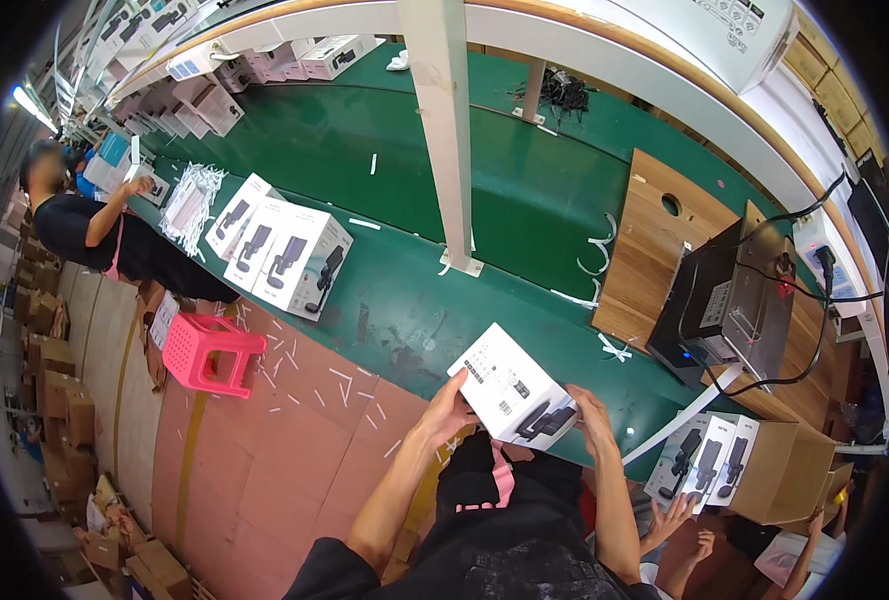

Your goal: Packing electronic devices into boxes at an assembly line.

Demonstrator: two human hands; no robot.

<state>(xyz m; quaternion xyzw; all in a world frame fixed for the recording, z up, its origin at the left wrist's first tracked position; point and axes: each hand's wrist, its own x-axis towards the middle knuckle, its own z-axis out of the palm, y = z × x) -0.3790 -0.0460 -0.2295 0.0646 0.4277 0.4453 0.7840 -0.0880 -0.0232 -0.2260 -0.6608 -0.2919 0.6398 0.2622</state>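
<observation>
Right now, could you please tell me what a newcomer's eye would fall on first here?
Probably the bright pink stool on the reddish floor at left. Next comes the white printed box held between the person's left hand and right hand, just below centre. The black machine toward the right side also stands out.

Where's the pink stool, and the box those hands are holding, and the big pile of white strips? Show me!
Pink stool (190, 352): head view, on the part with little holes.
Held box (499, 378): head view, on its white printed face.
Pile of white strips (193, 203): head view, on its middle.
</observation>
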